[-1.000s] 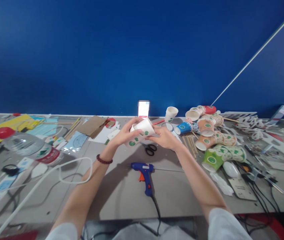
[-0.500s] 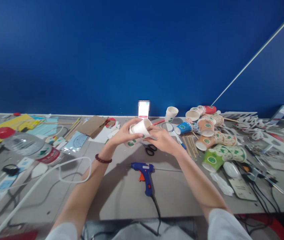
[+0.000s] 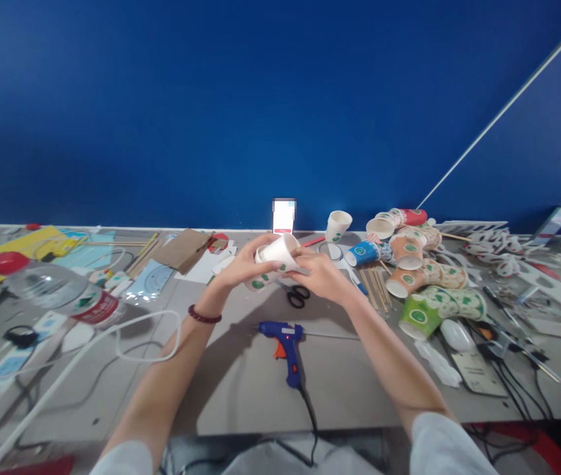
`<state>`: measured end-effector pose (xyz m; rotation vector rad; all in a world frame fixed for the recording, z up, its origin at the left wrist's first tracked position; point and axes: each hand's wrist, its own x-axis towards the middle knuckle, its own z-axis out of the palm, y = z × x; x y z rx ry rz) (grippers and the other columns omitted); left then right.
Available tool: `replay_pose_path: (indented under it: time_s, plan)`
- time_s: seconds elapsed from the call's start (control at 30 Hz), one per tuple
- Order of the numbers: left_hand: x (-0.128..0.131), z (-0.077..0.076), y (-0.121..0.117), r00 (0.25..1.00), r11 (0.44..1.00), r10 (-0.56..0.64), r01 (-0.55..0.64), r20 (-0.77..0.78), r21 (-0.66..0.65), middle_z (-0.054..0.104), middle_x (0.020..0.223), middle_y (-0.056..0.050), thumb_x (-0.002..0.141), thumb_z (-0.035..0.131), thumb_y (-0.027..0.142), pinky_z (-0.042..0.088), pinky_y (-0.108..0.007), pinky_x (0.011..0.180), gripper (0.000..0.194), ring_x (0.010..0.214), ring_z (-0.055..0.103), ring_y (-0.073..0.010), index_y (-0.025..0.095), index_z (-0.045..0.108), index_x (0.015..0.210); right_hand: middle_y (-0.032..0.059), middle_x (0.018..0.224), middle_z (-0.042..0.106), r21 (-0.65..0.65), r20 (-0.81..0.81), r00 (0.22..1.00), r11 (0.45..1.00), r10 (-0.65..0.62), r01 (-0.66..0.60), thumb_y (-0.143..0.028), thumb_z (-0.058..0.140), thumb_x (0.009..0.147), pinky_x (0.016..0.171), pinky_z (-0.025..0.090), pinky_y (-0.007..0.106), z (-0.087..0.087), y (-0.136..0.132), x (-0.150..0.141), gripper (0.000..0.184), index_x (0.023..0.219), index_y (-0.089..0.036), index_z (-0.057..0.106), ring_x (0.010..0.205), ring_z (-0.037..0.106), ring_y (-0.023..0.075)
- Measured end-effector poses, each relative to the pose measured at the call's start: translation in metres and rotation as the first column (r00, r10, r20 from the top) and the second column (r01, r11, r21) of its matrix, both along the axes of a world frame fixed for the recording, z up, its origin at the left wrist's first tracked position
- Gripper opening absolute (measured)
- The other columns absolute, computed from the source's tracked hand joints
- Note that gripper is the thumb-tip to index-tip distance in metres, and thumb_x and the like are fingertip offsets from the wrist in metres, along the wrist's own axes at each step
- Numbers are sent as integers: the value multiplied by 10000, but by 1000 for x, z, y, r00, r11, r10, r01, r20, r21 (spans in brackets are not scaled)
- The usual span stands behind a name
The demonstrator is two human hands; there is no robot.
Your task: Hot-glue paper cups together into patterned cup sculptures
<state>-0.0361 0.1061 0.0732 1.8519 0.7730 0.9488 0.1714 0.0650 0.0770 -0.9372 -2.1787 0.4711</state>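
Both of my hands hold white paper cups with green dots [image 3: 276, 256] above the middle of the grey table [image 3: 240, 369]. My left hand [image 3: 241, 264] wraps round the lower cup from the left. My right hand [image 3: 320, 274] grips the upper cup from the right, fingers closed on its side. The cups are tilted, one against the other; how they join is hidden by my fingers. Black scissors [image 3: 298, 295] lie just below my hands, and a blue hot glue gun [image 3: 286, 343] lies nearer to me.
Several coloured paper cups [image 3: 411, 264] are heaped at the right beside wooden sticks [image 3: 375, 285]. A water bottle [image 3: 53, 289] lies at the left with a white cable [image 3: 126, 336]. Cardboard [image 3: 184, 249], papers and a lit phone [image 3: 283, 216] line the back edge by the blue wall.
The cups have tipped slightly and my right hand has shifted a little to the left over them. The glue gun and the rest have not moved.
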Motion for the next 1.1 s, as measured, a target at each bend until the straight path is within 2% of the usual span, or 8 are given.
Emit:
replay_pose_path:
  time_s: [0.3,0.5,0.73,0.87,1.1]
  plan:
    - [-1,-4,3,999,999,-11,12,34,-35,633,1190,-97,700,752,484,507,-364,857,582,1051,599,-277,193,599,1181,74,1036,703,-13,-5,1000,1000,-2,2,-227,636,888,871,537,351,1,0,1,147,975,-212,753,976,674,242]
    - [-3,-7,5,997,1000,-18,18,69,-8,598,1254,-99,687,769,456,488,-361,882,590,1081,581,-276,211,589,1193,65,1066,706,5,-18,1000,1000,-2,2,-263,628,902,891,533,355,-1,0,0,156,996,-236,749,1041,657,254]
    - [-3,-6,5,998,1000,-1,0,61,15,591,1263,-106,677,781,446,481,-332,861,608,1079,573,-271,197,581,1194,82,1098,703,17,17,1000,1000,21,-21,-242,645,892,928,517,372,-1,2,3,173,1041,-210,727,1095,628,261]
    - [-3,-6,5,999,1000,2,-3,54,11,614,1223,-103,677,782,428,488,-314,831,601,1043,589,-255,190,589,1193,96,1073,695,3,55,997,999,46,-46,-215,628,900,906,522,376,0,2,4,155,1018,-178,720,1053,636,249]
    - [-3,-7,5,997,1000,-6,6,71,1,642,1225,-108,699,765,416,495,-322,858,546,1065,607,-269,186,635,1177,82,1021,699,48,31,999,998,28,-29,-188,617,902,856,530,324,-2,4,3,118,925,-175,732,970,661,218]
